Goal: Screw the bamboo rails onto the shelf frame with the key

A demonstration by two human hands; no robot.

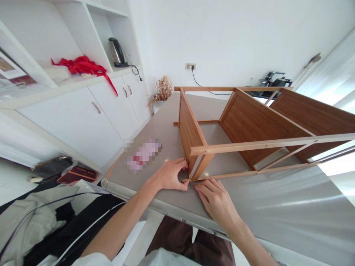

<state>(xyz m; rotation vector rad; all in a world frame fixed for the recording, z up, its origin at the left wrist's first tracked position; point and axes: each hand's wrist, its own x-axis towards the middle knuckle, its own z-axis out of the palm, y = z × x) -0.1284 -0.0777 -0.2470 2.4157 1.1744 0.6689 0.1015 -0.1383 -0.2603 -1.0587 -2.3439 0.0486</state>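
Observation:
A wooden shelf rack (266, 142) lies on its side on the grey table (158, 129). Its lower near corner is between my hands. My left hand (173, 173) is closed around the end of the lower rail, thumb in front and fingers behind. Just right of that corner, my right hand (215, 195) pinches a small bent metal piece that looks like an Allen key (193, 186), held against the rail. Most of this piece is hidden by my fingertips. A bolt hole (206, 152) shows in the upper rail.
On the table to the left lies a pixelated pink item (144, 155). White cabinets (83, 107) hold a kettle (118, 53) and red ribbon (83, 65). Dried flowers (163, 88) stand behind the table. Clothes and bags (52, 218) are piled at lower left.

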